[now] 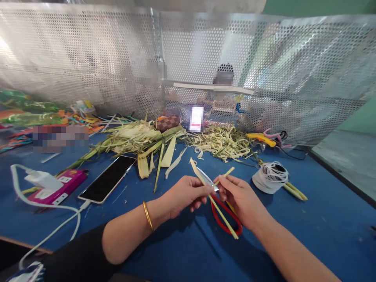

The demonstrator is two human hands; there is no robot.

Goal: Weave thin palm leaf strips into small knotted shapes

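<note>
Between thumb and fingers, my left hand [190, 196] pinches a long pale green plant strip [225, 219] that runs diagonally past the fingertips. My right hand [239, 199] is closed close beside it, with thumb and finger on a short yellow-green strip piece [228, 172]. A pair of scissors with a red handle [216, 221] shows between and below the hands, the silver blades pointing away behind the long strip. Whether the right hand's lower fingers also hold the scissors, I cannot tell.
Beyond the hands lie a pile of leaf husks [138, 137] and a heap of cut strips [223, 143]. A white cord spool [268, 178] stands at right. At left are a phone [108, 179], a charger [44, 180] and a magenta power bank [70, 184]. A perforated screen [117, 58] borders the blue table.
</note>
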